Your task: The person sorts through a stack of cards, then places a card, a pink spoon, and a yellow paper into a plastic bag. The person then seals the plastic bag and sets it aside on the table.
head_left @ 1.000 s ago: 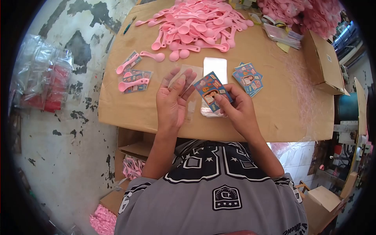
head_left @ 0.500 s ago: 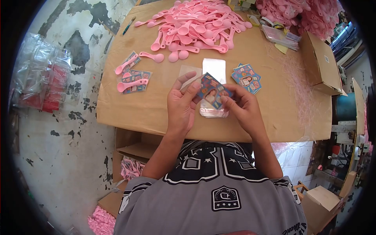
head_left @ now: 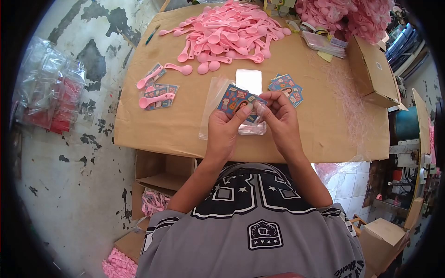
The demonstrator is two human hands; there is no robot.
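Observation:
Between my hands is a blue printed card (head_left: 232,99), tilted over the stack of clear plastic bags (head_left: 249,79). My left hand (head_left: 223,132) pinches its lower edge with the thumb on top. My right hand (head_left: 282,118) has its fingers pressed together at the card's right end, on what looks like clear film. A clear bag (head_left: 207,116) lies flat left of the stack. Further left, pink spoons (head_left: 156,99) rest on bagged cards (head_left: 170,89). More blue cards (head_left: 288,88) are piled at the right of the stack.
A big heap of pink spoons (head_left: 227,32) covers the back of the table (head_left: 320,125). A pen (head_left: 152,35) lies at the back left. At the right stand a cardboard box (head_left: 373,69), tape rolls and bagged pink spoons (head_left: 347,16).
The card has turned flatter and moved left. My left hand has closed on its lower edge, my right hand has risen slightly, and a clear bag now shows beneath at the left.

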